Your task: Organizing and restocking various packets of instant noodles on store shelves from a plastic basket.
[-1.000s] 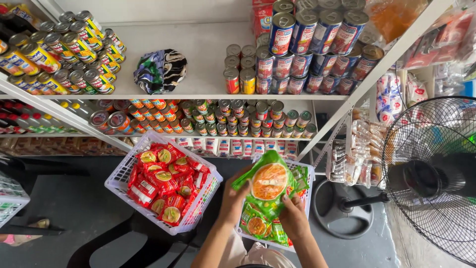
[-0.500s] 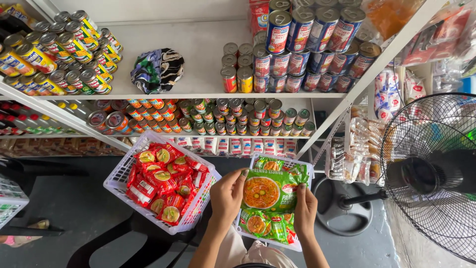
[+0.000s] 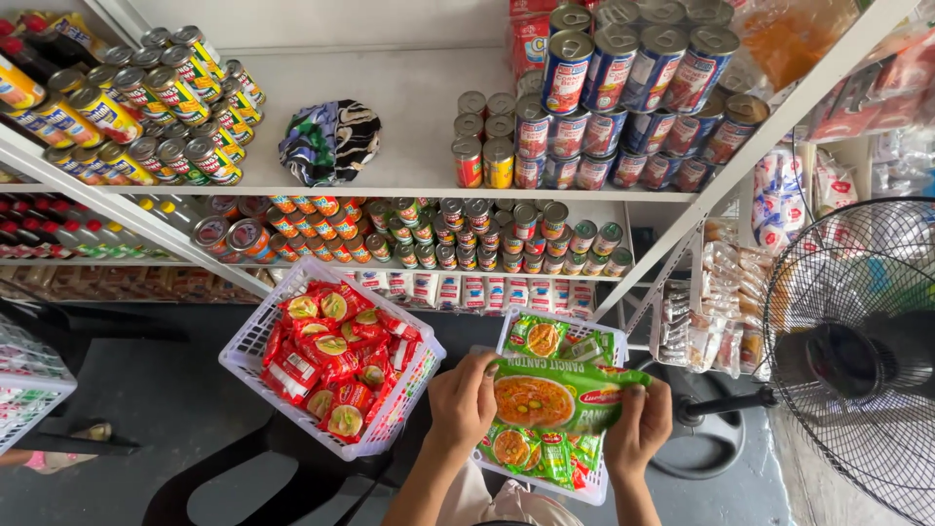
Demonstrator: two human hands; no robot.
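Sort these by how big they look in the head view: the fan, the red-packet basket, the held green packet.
1. fan
2. red-packet basket
3. green packet, held by both hands

The fan runs off the frame edge.

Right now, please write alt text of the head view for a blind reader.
Two hands, left hand and right hand, hold a green noodle packet over a white basket of similar packets. Beside it, another basket holds red packets, below shelves of cans.

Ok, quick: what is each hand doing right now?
Left hand: closed on the left edge of the green plastic noodle packet.
Right hand: closed on its right edge.
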